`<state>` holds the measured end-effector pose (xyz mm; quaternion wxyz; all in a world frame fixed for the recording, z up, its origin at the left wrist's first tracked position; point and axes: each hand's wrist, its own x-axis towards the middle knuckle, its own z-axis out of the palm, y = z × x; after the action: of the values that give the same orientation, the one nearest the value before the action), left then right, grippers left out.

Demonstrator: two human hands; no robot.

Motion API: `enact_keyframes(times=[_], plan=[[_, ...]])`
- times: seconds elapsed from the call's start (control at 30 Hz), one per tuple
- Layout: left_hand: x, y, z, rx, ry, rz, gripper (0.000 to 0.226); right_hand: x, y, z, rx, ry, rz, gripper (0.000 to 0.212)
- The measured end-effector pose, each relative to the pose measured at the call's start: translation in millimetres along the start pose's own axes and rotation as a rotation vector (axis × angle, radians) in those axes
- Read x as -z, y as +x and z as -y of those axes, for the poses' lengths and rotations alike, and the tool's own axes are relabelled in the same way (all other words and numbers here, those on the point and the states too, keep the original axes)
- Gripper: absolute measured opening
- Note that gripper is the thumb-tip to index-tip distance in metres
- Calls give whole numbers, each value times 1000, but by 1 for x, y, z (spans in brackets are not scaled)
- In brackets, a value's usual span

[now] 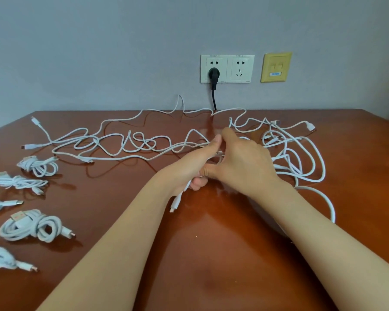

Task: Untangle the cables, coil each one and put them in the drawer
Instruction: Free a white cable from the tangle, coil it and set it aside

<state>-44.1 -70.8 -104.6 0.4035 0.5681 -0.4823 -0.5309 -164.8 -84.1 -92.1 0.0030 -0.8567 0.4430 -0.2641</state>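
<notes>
Indoor room, office or study type; cannot tell which. Evidence: a glossy reddish-brown wooden counter (211,254) set against a plain grey painted wall (99,52). On the wall above the counter's far edge is a white double power socket (227,68), with a black plug (214,75) seated in its left half. To its right is a yellowed data-port plate (276,67) with a small blue label (275,73). White charging cables (130,144) are spread on the counter, with coiled bundles (35,225) at left.

Glossy reddish wood table (211,254) (mirror-like sheen), smooth white plastic-coated cables (130,144); matt wall (99,52)
</notes>
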Motion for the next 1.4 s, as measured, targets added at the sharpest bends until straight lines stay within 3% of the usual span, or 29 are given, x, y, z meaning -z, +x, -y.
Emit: enact_keyframes(times=[0.13, 0.27, 0.37, 0.47, 0.63, 0.77, 0.9, 1.03, 1.27, 1.4], plan=[[6, -1, 1, -5, -12, 72, 39, -2, 3, -8, 18, 376, 131, 31], [6, 0, 0, 0, -28, 54, 38, 1, 6, -20, -5, 276, 20, 4], [10, 2, 1, 1, -103, -18, 41, 1, 8, -25, -36, -4, -62, 14], [14, 2, 0, 3, -130, -44, 41, 2, 8, -23, -79, 8, -98, 17], [8, 4, 3, -5, -17, 38, 42, -2, 6, -18, 50, 30, -166, 15], [7, 4, 7, -81, -38, 26, 24, -5, 6, -17, 79, 122, -140, 10], [9, 3, 7, -123, -100, -49, 28, -10, 6, -14, 15, 301, -38, 16], [5, -1, 4, -135, -52, -24, 29, -12, 6, -15, -80, 424, 14, 17], [-1, -1, -2, -17, -246, 43, 75, -16, 11, -19, -151, 524, -96, 10], [-1, 3, -1, 2, -262, -38, 57, -18, 10, -20, -152, 543, -127, 8]])
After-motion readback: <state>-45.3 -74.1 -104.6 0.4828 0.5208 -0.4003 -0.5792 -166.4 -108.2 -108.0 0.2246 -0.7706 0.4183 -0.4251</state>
